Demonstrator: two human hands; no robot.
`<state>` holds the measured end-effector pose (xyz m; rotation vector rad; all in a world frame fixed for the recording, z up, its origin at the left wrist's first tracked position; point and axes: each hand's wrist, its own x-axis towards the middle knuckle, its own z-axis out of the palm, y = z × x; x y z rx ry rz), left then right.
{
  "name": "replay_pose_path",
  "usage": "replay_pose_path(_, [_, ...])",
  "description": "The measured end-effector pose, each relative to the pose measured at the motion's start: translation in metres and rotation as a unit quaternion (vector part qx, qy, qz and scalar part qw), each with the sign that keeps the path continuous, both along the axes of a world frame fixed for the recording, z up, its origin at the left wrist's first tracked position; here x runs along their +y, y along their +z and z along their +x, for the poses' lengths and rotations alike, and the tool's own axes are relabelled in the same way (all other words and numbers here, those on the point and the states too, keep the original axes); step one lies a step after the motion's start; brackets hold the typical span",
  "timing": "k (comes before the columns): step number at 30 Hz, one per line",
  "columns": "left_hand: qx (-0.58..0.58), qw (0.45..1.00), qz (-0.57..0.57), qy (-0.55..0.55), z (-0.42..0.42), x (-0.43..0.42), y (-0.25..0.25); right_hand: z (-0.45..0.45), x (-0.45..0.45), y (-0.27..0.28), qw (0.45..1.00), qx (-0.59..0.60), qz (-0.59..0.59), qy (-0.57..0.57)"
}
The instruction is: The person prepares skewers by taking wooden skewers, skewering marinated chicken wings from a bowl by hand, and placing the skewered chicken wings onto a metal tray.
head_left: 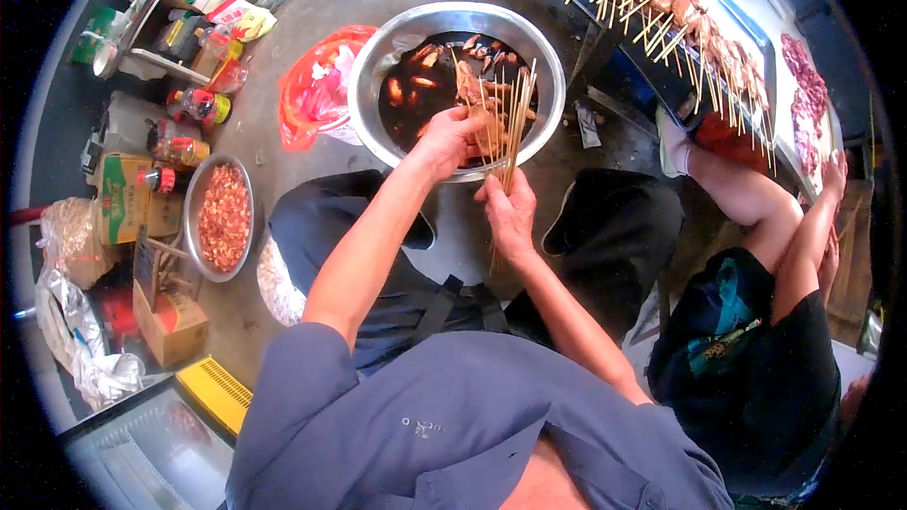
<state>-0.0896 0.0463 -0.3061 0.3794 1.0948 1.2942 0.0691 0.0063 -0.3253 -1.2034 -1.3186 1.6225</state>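
A large steel basin [363, 127] holds dark liquid with brown pieces of meat [422, 82] in it. Over its near side, my left hand [450, 144] is closed on a brown piece of meat [489, 137]. My right hand [511, 215], just outside the near rim, is wrapped round a bundle of thin wooden skewers [515, 127]. The skewers point up over the basin, beside the meat in my left hand. Another meat piece [467, 83] shows just beyond my left fingers. Whether a skewer passes through the held meat I cannot tell.
A red plastic bag [300, 94] stands left of the basin. A steel bowl of chopped reddish food [221, 217] lies further left, near bottles and boxes. At right, a tray [756, 33] carries skewered meat, and another person [756, 340] sits close by.
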Motion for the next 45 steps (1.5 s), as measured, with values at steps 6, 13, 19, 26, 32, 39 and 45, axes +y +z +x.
replay_pose_path(6, [-0.059,0.995,0.046,0.070,-0.020,0.007,-0.006,0.009,-0.001,0.007,0.999,0.013,-0.023,0.024])
replay_pose_path(13, [-0.026,0.993,0.052,0.103,-0.049,0.007,0.007,0.029,-0.010,0.008,0.992,0.018,-0.112,0.052])
replay_pose_path(19, [0.000,0.991,0.056,0.120,-0.051,0.006,0.008,0.030,-0.008,0.002,0.996,-0.003,-0.035,0.086])
replay_pose_path(26, [0.003,0.990,0.080,0.113,-0.052,0.009,0.007,0.030,-0.009,0.000,0.994,-0.029,-0.035,0.098])
replay_pose_path(32, [0.038,0.991,0.060,0.109,-0.045,0.009,0.007,0.030,-0.010,-0.004,0.995,-0.032,-0.016,0.097])
replay_pose_path(39, [0.013,0.988,0.087,0.127,-0.041,0.008,0.004,0.029,-0.009,-0.001,0.996,-0.059,-0.002,0.066])
replay_pose_path(45, [0.027,0.987,0.091,0.132,-0.038,0.009,0.002,0.029,-0.007,-0.002,0.997,-0.067,0.006,0.037])
